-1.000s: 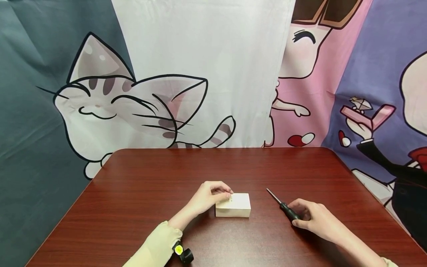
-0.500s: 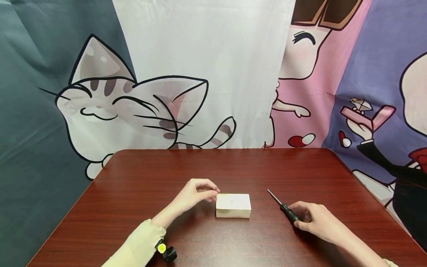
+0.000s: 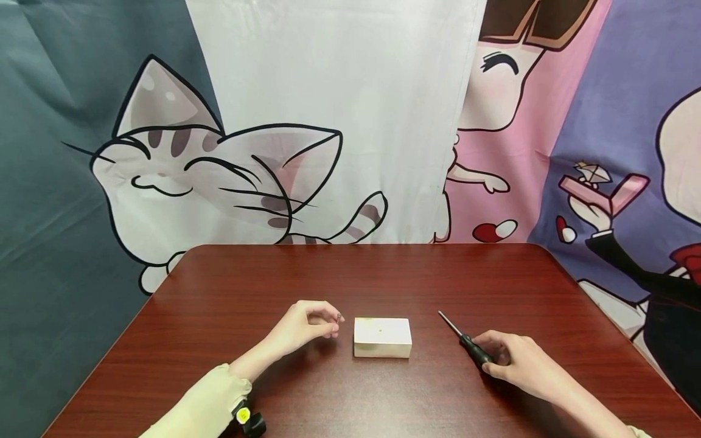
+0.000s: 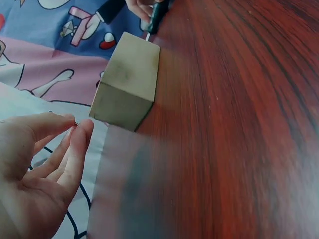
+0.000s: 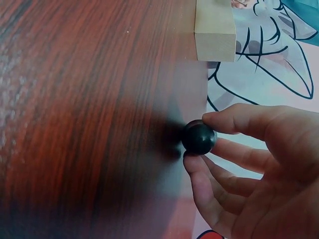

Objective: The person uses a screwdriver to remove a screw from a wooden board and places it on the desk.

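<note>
My left hand [image 3: 303, 326] is held to the left of a pale wooden block [image 3: 382, 348], apart from it. Between its thumb and fingertip it pinches a tiny metal screw [image 4: 76, 124], mostly hidden by the fingers. One small dark hole or mark shows on top of the block. On the block's right, my right hand [image 3: 520, 363] grips the black handle of a screwdriver [image 3: 474, 350], whose shaft points away to the upper left. In the right wrist view, the rounded handle end [image 5: 199, 137] sits between thumb and fingers.
The block stands on a reddish-brown wooden table [image 3: 263, 274]. Behind the table hangs a cartoon-printed cloth [image 3: 350, 91]. A black wrist-worn device [image 3: 253, 424] sits on the left sleeve.
My left hand has drawn away from the block's top to the left, with the screw between its fingers. The right hand and screwdriver have hardly moved.
</note>
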Available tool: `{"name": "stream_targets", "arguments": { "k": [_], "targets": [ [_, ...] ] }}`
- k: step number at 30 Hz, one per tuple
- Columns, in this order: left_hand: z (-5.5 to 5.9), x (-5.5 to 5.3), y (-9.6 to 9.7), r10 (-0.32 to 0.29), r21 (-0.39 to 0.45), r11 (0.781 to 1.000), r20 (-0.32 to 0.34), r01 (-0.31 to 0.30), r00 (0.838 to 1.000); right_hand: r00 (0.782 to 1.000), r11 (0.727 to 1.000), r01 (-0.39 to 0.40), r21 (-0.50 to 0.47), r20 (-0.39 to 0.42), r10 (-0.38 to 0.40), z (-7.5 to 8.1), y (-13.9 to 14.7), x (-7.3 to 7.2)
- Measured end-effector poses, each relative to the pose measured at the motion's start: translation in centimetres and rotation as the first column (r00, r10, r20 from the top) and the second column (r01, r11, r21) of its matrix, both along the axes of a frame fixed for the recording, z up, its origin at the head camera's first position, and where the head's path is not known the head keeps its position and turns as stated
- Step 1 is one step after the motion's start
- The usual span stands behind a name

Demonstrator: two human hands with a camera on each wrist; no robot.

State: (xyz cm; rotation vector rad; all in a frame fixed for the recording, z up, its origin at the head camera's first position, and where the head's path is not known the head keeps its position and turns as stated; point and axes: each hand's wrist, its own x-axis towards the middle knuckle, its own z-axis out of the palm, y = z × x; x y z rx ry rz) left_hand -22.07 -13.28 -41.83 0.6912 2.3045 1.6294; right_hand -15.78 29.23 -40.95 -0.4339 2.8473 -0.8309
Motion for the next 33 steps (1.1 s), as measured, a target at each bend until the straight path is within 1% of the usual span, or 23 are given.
{"name": "stream_targets", "arguments": {
  "k": [5, 8, 11, 14, 17, 19, 24, 33],
  "targets": [
    [0.2, -0.1, -1.3, 0.034, -0.021, 0.999, -0.015, -0.035, 0.999, 1.0, 1.0, 0.002, 0.005, -0.002, -0.002, -0.1, 0.0, 0.1],
    [0.3, -0.1, -2.2, 0.06, -0.045, 0.997, -0.04, -0.062, 0.997, 1.0, 1.0, -0.003, 0.0, 0.003, 0.003, -0.1, 0.1, 0.1],
    [0.3, -0.1, -3.0, 0.094, -0.092, 0.99, -0.094, -0.103, 0.991, 1.0, 1.0, -0.013, -0.006, 0.005, 0.013, 0.0, 0.1, 0.1],
    [0.1, -0.2, -3.7, 0.116, -0.134, 0.981, -0.161, -0.139, 0.98, 1.0, 1.0, -0.014, -0.004, 0.009, 0.014, 0.0, 0.1, 0.1],
    [0.0, -0.2, -4.4, 0.12, -0.154, 0.976, -0.222, -0.156, 0.968, 1.0, 1.0, -0.01, -0.003, 0.011, 0.01, -0.1, 0.0, 0.1],
    [-0.1, -0.2, -4.8, 0.122, -0.159, 0.974, -0.243, -0.163, 0.962, 1.0, 1.0, -0.007, -0.003, 0.015, 0.007, 0.0, 0.0, 0.1],
    [-0.2, 0.2, -5.7, 0.138, -0.196, 0.961, -0.274, -0.195, 0.952, 1.0, 1.0, -0.005, -0.007, 0.015, 0.006, 0.1, 0.0, 0.1],
    [-0.8, 0.6, -6.9, 0.175, -0.274, 0.925, -0.306, -0.263, 0.936, 1.0, 1.0, -0.003, -0.004, 0.008, 0.003, 0.0, -0.1, 0.1]
  ]
}}
